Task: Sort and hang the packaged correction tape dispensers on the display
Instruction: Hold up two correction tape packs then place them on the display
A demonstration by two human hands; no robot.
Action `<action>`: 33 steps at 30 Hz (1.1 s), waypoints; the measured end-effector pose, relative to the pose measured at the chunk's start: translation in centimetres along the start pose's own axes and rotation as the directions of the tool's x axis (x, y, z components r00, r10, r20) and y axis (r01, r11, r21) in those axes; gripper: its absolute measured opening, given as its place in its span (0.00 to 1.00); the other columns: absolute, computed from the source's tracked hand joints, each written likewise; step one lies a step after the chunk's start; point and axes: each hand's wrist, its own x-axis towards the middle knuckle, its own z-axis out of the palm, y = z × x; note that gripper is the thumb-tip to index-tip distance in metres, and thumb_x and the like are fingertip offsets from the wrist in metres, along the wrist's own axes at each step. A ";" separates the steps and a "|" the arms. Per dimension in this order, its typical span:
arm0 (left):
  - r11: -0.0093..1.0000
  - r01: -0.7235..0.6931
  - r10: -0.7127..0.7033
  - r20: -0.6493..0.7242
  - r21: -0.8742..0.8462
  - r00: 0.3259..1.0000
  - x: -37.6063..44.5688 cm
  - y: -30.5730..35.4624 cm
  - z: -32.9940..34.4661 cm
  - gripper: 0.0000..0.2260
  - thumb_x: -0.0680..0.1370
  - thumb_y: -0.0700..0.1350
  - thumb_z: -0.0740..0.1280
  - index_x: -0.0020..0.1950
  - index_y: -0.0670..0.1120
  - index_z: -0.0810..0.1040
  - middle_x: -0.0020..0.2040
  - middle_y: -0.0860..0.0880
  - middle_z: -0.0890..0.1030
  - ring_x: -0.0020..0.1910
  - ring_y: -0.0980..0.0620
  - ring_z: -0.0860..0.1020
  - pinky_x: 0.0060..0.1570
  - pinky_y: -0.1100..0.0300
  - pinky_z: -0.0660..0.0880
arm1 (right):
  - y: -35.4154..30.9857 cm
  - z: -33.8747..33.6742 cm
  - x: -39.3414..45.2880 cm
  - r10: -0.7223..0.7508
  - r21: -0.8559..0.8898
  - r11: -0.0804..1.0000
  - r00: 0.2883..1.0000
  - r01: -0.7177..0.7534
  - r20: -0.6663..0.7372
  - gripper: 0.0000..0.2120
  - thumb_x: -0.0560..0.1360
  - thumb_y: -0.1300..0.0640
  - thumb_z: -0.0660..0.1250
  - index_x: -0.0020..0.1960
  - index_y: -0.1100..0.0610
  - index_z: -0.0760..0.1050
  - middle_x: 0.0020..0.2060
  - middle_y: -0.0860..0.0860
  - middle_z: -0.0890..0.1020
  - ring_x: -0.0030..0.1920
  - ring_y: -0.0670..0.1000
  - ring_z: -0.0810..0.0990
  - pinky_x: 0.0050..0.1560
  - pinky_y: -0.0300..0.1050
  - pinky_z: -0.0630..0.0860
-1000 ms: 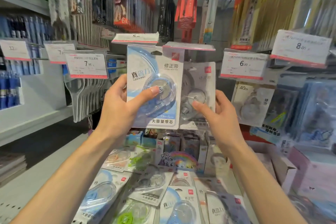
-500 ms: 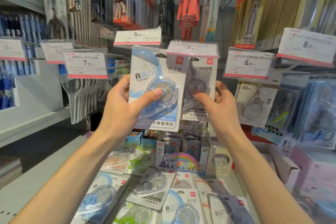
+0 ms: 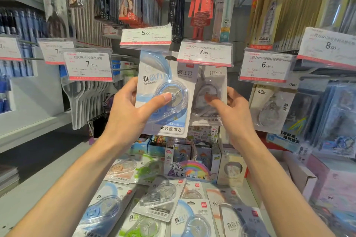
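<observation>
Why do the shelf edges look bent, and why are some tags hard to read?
Head view: the wide-angle lens bows the side racks outward; the edges smear, so the 8.00 tag reads soft while the blue pack in the left hand stays sharp; the grey pack by the right hand is slightly blurred.

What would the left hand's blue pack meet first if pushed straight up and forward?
Probably the 5.00 price tag directly above the blue pack held by the left hand; depth is unclear.
</observation>
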 end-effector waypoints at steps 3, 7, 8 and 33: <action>1.000 0.000 0.000 -0.006 -0.007 1.000 0.1 0.1 -0.1 0.25 0.68 0.53 0.78 0.63 0.50 0.79 0.56 0.52 0.87 0.55 0.51 0.86 0.54 0.52 0.82 | 0.0 -0.2 0.0 0.018 0.053 0.998 1.000 -0.017 -0.005 0.16 0.69 0.49 0.76 0.56 0.47 0.80 0.45 0.40 0.89 0.45 0.40 0.87 0.46 0.36 0.79; 1.000 -0.013 0.013 -0.012 -0.017 1.000 0.2 0.2 -0.1 0.22 0.70 0.50 0.78 0.63 0.49 0.79 0.56 0.52 0.87 0.55 0.51 0.86 0.54 0.53 0.83 | 0.4 -0.3 0.2 0.033 0.039 0.999 0.999 -0.032 -0.035 0.15 0.70 0.47 0.77 0.55 0.44 0.79 0.45 0.36 0.87 0.45 0.37 0.85 0.41 0.29 0.76; 1.000 -0.015 0.015 -0.014 -0.024 1.000 0.3 0.2 -0.1 0.22 0.70 0.50 0.78 0.63 0.49 0.79 0.56 0.52 0.87 0.55 0.51 0.86 0.54 0.53 0.83 | 0.5 -0.2 0.5 0.049 0.022 0.999 0.998 -0.048 -0.042 0.15 0.70 0.46 0.77 0.55 0.42 0.78 0.46 0.37 0.87 0.47 0.38 0.85 0.43 0.32 0.75; 0.996 0.004 -0.009 0.056 0.090 0.998 0.0 -1.9 2.1 0.17 0.72 0.53 0.77 0.59 0.54 0.79 0.53 0.58 0.87 0.52 0.57 0.85 0.50 0.63 0.79 | 1.2 -2.0 -3.1 -0.011 -0.198 0.980 0.979 -0.031 -0.205 0.11 0.77 0.46 0.73 0.58 0.46 0.77 0.53 0.44 0.82 0.53 0.40 0.81 0.53 0.35 0.74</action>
